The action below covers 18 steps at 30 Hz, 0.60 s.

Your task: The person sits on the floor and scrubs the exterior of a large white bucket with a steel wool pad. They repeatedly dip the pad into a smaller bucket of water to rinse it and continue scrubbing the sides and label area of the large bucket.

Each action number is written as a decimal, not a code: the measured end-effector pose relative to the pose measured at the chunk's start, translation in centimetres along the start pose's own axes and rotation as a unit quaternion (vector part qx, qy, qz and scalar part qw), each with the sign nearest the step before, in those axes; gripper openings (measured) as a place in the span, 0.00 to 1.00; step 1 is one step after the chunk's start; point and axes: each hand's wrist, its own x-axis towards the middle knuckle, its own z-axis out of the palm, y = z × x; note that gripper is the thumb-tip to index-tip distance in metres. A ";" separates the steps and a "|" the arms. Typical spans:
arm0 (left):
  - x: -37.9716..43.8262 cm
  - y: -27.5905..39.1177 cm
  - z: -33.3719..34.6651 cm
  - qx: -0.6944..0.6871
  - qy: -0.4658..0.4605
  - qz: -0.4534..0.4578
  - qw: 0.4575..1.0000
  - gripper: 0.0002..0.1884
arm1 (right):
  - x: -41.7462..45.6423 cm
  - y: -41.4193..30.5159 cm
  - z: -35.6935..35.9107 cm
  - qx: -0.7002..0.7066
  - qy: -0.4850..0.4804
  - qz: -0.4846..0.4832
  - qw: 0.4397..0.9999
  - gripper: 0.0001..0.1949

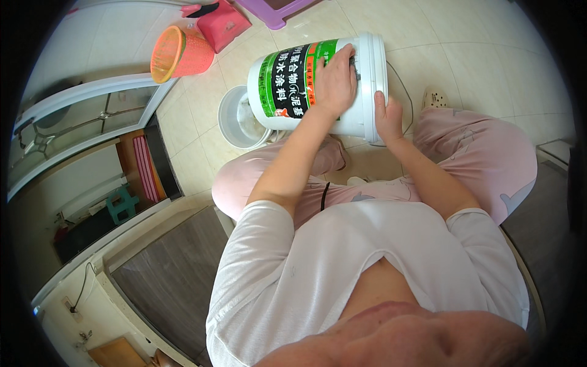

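A large white plastic bucket (307, 85) with a green and black printed label lies tipped on its side in front of me, its rim toward the right. My left hand (338, 82) presses on its side, across the label's edge. A dark grey, rough patch (355, 66) shows beside those fingers; whether it is a scrubber or residue cannot be told. At the rim, my right hand (389, 117) grips the edge, thumb along the outside. The bucket's wire handle (411, 101) hangs out to the right. Partly hidden beneath the bucket's base stands a smaller pale plastic pail (229, 114).
A coral waste basket (199, 55), a pink dustpan (224, 27) and a purple plastic furniture leg (274, 19) stand on the tiled floor ahead. Left is a glazed white-framed door (137, 82). A green stool (122, 205) is farther left. My legs flank the bucket.
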 end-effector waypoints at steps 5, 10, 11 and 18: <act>3.8 -2.8 -0.3 0.027 -0.102 -0.028 0.994 0.16 | 0.1 0.0 0.3 0.018 -0.002 0.003 1.000 0.27; 4.1 -2.7 -1.2 0.063 -0.092 -0.079 0.991 0.15 | -0.4 0.8 0.9 0.030 0.006 -0.002 1.000 0.27; 3.7 -2.3 -1.1 0.057 -0.060 -0.059 0.995 0.15 | -0.5 1.2 0.9 0.036 0.010 -0.003 0.999 0.27; -3.6 1.1 -0.4 0.070 0.079 -0.034 0.994 0.17 | -1.4 1.9 1.0 0.039 0.009 -0.008 0.999 0.27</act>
